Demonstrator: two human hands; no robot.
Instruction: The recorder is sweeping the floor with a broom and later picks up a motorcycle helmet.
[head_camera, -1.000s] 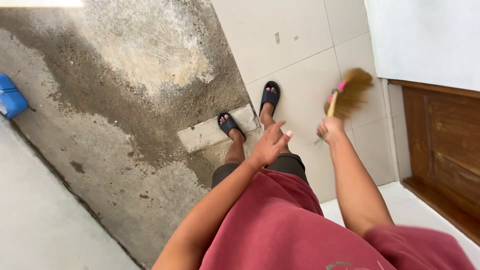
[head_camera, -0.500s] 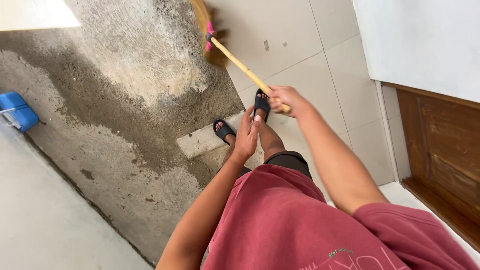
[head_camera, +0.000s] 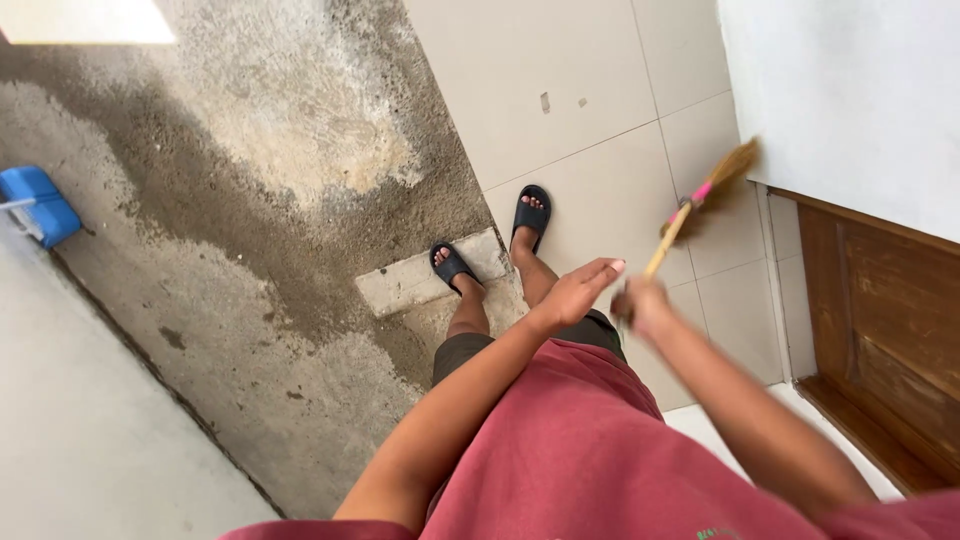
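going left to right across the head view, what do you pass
blue plastic thing at the floor's edge → rough concrete patch → black sandals → left hand, open → right hand gripping the broom → wooden door

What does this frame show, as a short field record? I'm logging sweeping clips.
right hand: right hand grips the wooden handle of a straw broom, blurred by motion
left hand: left hand open, holds nothing
broom head: near the white wall, over the tiles
feet: black sandals
far left: blue dustpan on rough concrete
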